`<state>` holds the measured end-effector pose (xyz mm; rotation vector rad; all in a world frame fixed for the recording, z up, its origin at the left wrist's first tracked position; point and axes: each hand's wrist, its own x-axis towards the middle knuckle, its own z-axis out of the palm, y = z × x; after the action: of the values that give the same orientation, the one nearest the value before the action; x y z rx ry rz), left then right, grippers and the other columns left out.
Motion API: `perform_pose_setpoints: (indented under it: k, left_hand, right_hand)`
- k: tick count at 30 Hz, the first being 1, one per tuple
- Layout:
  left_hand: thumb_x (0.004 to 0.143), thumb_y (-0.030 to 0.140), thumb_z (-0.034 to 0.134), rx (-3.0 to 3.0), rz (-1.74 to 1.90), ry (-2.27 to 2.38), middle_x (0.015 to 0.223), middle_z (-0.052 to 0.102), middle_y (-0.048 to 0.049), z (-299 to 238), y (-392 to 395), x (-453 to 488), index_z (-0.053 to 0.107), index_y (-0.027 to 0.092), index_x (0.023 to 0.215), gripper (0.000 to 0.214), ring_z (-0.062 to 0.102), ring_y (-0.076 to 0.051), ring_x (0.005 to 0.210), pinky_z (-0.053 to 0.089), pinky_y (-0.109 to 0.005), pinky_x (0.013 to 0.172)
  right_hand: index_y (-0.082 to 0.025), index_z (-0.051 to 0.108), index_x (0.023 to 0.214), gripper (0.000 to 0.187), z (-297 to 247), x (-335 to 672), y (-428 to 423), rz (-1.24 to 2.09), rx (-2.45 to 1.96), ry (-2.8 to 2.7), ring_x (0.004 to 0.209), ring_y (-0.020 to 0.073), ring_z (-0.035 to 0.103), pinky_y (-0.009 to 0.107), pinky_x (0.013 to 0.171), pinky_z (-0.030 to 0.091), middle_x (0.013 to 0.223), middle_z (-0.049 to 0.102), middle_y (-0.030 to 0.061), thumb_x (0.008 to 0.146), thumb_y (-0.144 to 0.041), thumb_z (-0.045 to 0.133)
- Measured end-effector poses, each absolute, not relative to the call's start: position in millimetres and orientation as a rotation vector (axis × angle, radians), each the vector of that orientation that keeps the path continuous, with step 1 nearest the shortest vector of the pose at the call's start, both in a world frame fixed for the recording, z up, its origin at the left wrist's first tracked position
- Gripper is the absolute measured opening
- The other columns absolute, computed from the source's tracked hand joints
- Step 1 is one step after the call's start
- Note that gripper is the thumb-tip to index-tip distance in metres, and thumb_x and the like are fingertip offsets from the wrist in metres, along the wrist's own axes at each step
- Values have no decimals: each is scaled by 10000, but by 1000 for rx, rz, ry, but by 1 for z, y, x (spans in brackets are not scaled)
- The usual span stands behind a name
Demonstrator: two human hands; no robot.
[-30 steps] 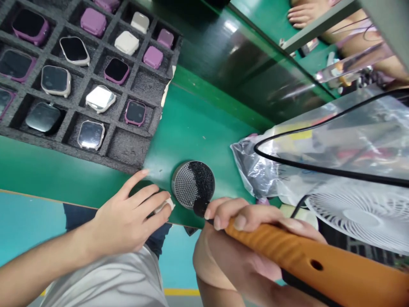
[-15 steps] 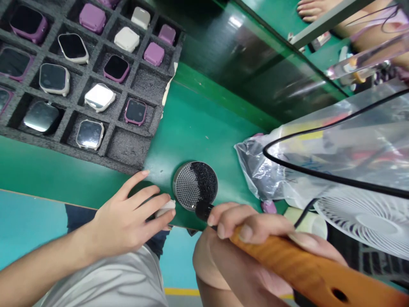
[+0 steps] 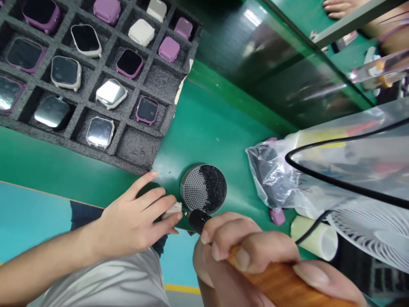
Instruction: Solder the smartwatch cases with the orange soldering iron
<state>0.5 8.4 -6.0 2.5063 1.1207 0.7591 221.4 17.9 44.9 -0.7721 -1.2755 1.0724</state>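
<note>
My left hand (image 3: 134,217) is closed around a small whitish watch case (image 3: 174,209), mostly hidden under its fingers, near the front edge of the green table. In my right hand (image 3: 249,243) is an electric screwdriver (image 3: 271,273) with an orange body and a black nose. Its thin bit reaches left to the edge of the watch case; whether it sits in a screw I cannot tell. Just beyond the bit stands a round dish (image 3: 204,188) with a dimpled grey surface, its right half covered with tiny black pieces.
A dark foam tray (image 3: 134,164) with purple and white smartwatches lies at the upper left. On the right are a clear plastic bag (image 3: 271,175), a black cable (image 3: 319,175), a purple watch case (image 3: 277,216), a tape roll (image 3: 315,238) and a white fan (image 3: 377,234).
The screwdriver bit has moved left from the dish to the watch case in my left hand. The whole view has shifted slightly, and the tray and dish appear further right.
</note>
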Motion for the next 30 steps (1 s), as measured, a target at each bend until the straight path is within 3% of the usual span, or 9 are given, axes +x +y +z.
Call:
perform_pose_setpoints:
  k: [6,12,15,18,23,30]
  left_hand:
    - [1059,383,728,2515,759,1122,1257,764,-15,-5,8,1,787,266,1225,211,653,-221,1154,254,-585,1392]
    - [1059,394,731,2504,768,1130,1249,762,-19,-5,9,2,789,262,1208,208,646,-225,1155,253,-585,1390]
    - [1059,400,732,2496,775,1137,1250,762,-23,-6,9,3,788,258,1213,217,648,-225,1151,271,-583,1383]
    - [1055,409,735,2495,786,1146,1242,762,-25,-5,9,3,790,254,1207,224,648,-228,1140,291,-584,1374]
    - [1052,406,738,2487,805,1157,1212,763,-23,-4,10,4,791,245,1167,204,651,-224,1110,307,-573,1366]
    - [1045,401,748,2493,810,1154,1236,762,-19,-6,9,4,780,247,1152,190,656,-217,1128,302,-573,1380]
  right_hand:
    - [-258,622,1279,333,46,206,11,943,-865,-1176,679,186,660,430,547,585,871,630,-10,1096,-314,350]
    - [-270,662,1226,322,55,203,15,962,-852,-1194,660,168,637,394,541,573,832,600,-25,1090,-282,370]
    - [-292,706,1106,330,70,222,27,1220,-1018,-1352,732,201,658,446,680,626,802,613,-7,1096,-344,380]
    - [-319,722,1028,382,80,241,39,1532,-1037,-1606,779,256,683,501,783,641,761,645,19,1085,-524,404]
    - [-340,686,1011,387,83,241,37,1503,-1123,-1589,821,281,701,530,867,634,774,673,35,1063,-549,365]
    - [-351,682,1083,358,69,233,40,1539,-949,-1667,738,259,694,508,760,632,746,617,19,1058,-498,357]
